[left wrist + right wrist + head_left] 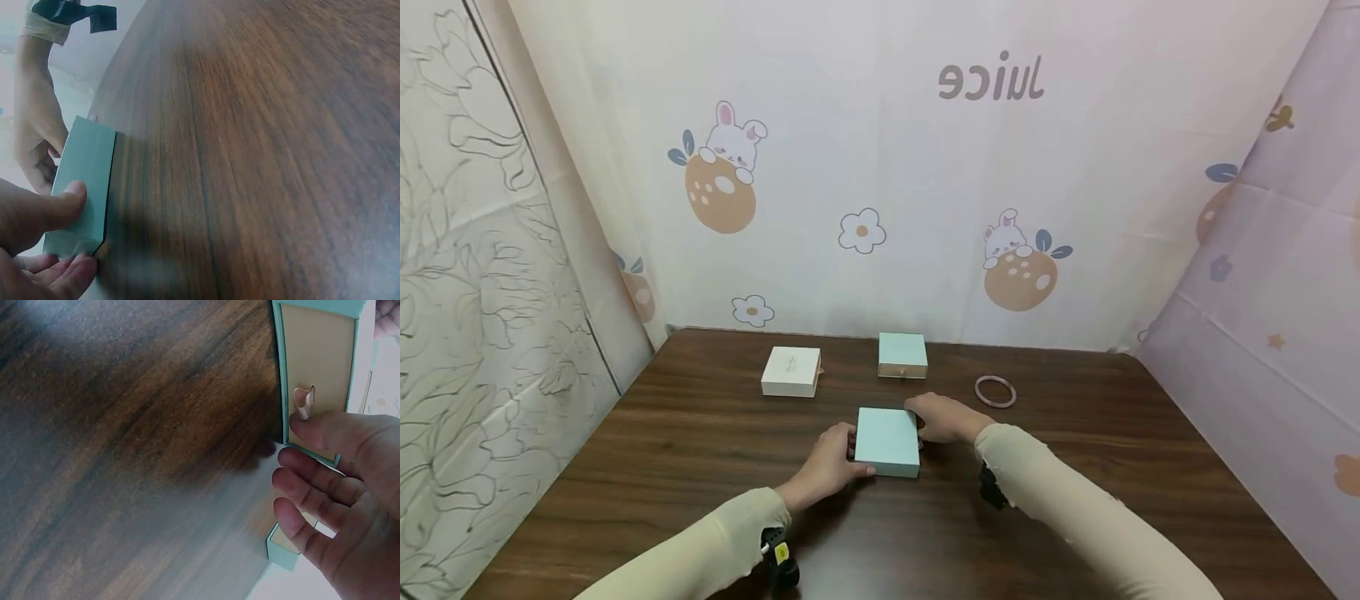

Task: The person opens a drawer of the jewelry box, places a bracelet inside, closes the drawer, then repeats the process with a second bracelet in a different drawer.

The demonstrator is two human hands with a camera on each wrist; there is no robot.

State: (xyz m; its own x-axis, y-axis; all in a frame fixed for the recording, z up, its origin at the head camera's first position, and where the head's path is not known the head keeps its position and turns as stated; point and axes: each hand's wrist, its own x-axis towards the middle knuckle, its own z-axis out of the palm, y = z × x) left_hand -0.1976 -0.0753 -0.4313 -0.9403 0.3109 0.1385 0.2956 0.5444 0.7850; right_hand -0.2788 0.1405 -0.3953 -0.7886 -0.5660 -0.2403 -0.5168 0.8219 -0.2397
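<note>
A mint-green drawer box (887, 437) lies flat on the table between both hands. My left hand (827, 462) grips its near left corner, the thumb (70, 203) on the front side and the fingers around the left end. At the right side is my right hand (947, 418), fingers loosely spread by the far corner. Its thumb (331, 430) touches the beige drawer face (319, 356), right at a small ribbon pull tab (303, 402). The drawer face sits flush in the sleeve.
Behind stand a white box (793, 371) with faint lettering and a smaller mint-green drawer box (902, 350), its beige face toward me. A pale purple ring (977, 390) lies at the back right. A printed curtain (865, 150) hangs along the table's far edge.
</note>
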